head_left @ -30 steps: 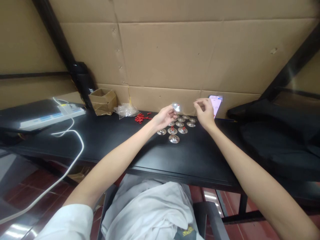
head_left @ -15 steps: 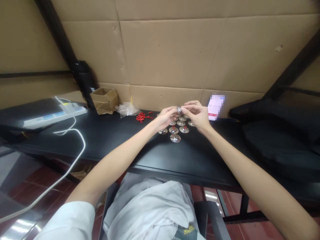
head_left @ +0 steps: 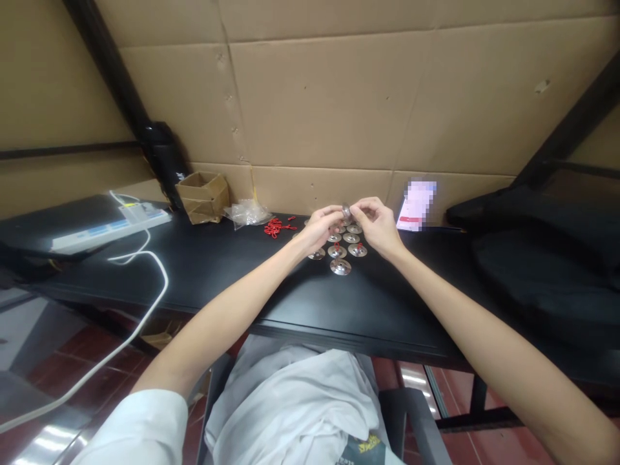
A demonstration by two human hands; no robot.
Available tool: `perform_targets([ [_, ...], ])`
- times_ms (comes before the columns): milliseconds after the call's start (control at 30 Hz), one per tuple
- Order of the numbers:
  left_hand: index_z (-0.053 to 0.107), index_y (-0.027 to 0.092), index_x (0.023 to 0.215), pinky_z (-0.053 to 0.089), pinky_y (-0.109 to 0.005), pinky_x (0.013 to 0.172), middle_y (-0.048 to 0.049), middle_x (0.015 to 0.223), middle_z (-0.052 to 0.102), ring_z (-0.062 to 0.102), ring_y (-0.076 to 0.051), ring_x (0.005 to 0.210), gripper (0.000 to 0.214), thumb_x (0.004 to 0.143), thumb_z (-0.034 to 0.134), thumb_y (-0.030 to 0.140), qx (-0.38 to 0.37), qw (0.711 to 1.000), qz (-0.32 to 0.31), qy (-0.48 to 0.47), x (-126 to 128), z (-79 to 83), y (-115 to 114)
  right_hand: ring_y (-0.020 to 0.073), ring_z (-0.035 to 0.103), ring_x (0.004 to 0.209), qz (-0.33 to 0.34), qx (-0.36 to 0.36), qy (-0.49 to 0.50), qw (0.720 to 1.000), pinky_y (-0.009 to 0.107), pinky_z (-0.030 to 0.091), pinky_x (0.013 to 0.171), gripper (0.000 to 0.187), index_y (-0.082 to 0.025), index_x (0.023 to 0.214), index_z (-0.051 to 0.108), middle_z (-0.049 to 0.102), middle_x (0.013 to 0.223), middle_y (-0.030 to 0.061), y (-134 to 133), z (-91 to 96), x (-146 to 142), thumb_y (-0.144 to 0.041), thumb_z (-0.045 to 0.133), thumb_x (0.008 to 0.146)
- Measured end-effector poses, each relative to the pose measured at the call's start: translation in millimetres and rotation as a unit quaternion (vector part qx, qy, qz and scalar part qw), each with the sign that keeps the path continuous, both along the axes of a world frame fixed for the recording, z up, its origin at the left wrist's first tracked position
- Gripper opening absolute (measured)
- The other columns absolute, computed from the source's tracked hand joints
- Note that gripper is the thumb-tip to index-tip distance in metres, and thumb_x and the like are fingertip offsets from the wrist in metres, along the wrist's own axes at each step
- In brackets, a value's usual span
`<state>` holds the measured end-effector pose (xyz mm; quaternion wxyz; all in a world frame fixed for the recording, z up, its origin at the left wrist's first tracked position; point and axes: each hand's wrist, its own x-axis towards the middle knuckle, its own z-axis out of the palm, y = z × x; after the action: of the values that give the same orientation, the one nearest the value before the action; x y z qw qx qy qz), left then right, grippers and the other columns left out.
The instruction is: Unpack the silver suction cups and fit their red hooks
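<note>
My left hand (head_left: 322,229) and my right hand (head_left: 376,226) meet above the black table, and the fingertips of both pinch a small silver metal cymbal (head_left: 345,211) seen nearly edge-on. Just below my hands lie several similar domed cymbals, the nearest (head_left: 340,266) lying flat at the front of the group. Several carry red cord at their centres, and my hands partly hide the rear ones. A tangle of loose red cord (head_left: 274,227) lies to the left of my left hand, apart from it.
The black table (head_left: 203,278) stands against a cardboard wall (head_left: 314,97). On it are a small cardboard box (head_left: 202,197), a clear plastic bag (head_left: 248,214), a phone (head_left: 415,206) with a blurred screen, and a power strip (head_left: 121,226) with a white cable (head_left: 150,271). A black bag (head_left: 537,271) lies on the right.
My right hand has moved left from beside the phone and now meets my left hand at the cymbal. The cymbal has turned from face-on to nearly edge-on.
</note>
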<state>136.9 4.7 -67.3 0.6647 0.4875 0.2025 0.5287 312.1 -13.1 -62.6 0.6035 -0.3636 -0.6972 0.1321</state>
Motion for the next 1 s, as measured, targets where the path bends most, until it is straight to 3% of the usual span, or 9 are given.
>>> perform_targets([
  [133, 0.075, 0.018, 0.102, 0.044, -0.027, 0.07, -0.0052, 0.094, 0.074, 0.064, -0.014, 0.078, 0.026, 0.088, 0.086, 0.036, -0.014, 1.0, 0.005, -0.002, 0, 0.5, 2, 0.0242, 0.066, 0.093, 0.002, -0.001, -0.037, 0.999, 0.043, 0.06, 0.086, 0.044, -0.024, 0.091, 0.073, 0.065, 0.107, 0.0084, -2, 0.1, 1, -0.067, 0.07, 0.097],
  [233, 0.075, 0.02, 0.109, 0.051, -0.03, 0.077, -0.0085, 0.103, 0.075, 0.068, -0.019, 0.088, 0.035, 0.091, 0.083, 0.049, -0.011, 0.999, -0.046, 0.002, 2, -0.7, 1, 0.0247, 0.065, 0.094, 0.005, 0.002, -0.051, 0.999, 0.044, 0.059, 0.086, 0.041, -0.024, 0.092, 0.072, 0.063, 0.108, 0.0084, -2, -1.6, 1, -0.064, 0.067, 0.1],
  [333, 0.075, 0.019, 0.106, 0.055, -0.032, 0.084, -0.0091, 0.107, 0.076, 0.069, -0.019, 0.094, 0.03, 0.091, 0.084, 0.045, 0.014, 0.996, -0.084, -0.008, 4, -2.1, -2, 0.026, 0.065, 0.098, -0.009, 0.015, -0.058, 0.998, 0.047, 0.059, 0.09, 0.042, -0.025, 0.095, 0.072, 0.06, 0.112, 0.0098, -1, -2.6, -1, -0.066, 0.066, 0.1],
  [500, 0.073, 0.018, 0.1, 0.055, -0.031, 0.083, -0.0063, 0.1, 0.075, 0.069, -0.016, 0.088, 0.03, 0.088, 0.088, 0.041, 0.012, 0.996, -0.085, -0.015, 4, -2.3, -3, 0.0275, 0.063, 0.101, -0.032, 0.034, -0.058, 0.997, 0.048, 0.059, 0.094, 0.046, -0.025, 0.096, 0.072, 0.057, 0.115, 0.0106, -1, -0.1, -3, -0.07, 0.064, 0.099],
  [733, 0.07, 0.016, 0.097, 0.051, -0.029, 0.076, -0.0049, 0.096, 0.073, 0.064, -0.012, 0.075, 0.037, 0.08, 0.093, 0.04, 0.017, 0.999, -0.034, 0.024, 5, 0.5, 0, 0.0259, 0.063, 0.1, -0.068, 0.048, -0.044, 0.996, 0.044, 0.056, 0.094, 0.045, -0.026, 0.093, 0.069, 0.062, 0.107, 0.0082, 6, 6.5, 10, -0.07, 0.063, 0.101],
  [867, 0.071, 0.016, 0.097, 0.051, -0.029, 0.075, -0.0064, 0.096, 0.073, 0.064, -0.012, 0.075, 0.04, 0.08, 0.094, 0.044, 0.013, 0.999, -0.033, 0.029, 6, 2.1, -4, 0.0254, 0.065, 0.097, -0.069, 0.034, -0.045, 0.996, 0.043, 0.058, 0.09, 0.049, -0.025, 0.092, 0.071, 0.066, 0.106, 0.0085, 9, 8.0, 14, -0.073, 0.066, 0.097],
  [1000, 0.075, 0.016, 0.103, 0.052, -0.032, 0.082, -0.0117, 0.102, 0.077, 0.069, -0.016, 0.084, 0.047, 0.083, 0.09, 0.056, 0.003, 0.999, -0.04, 0.019, 4, -0.4, -3, 0.0226, 0.067, 0.08, -0.008, -0.043, 0.029, 0.999, 0.04, 0.06, 0.076, 0.052, -0.027, 0.094, 0.071, 0.072, 0.097, 0.0055, 10, 6.7, 14, -0.078, 0.076, 0.086],
])
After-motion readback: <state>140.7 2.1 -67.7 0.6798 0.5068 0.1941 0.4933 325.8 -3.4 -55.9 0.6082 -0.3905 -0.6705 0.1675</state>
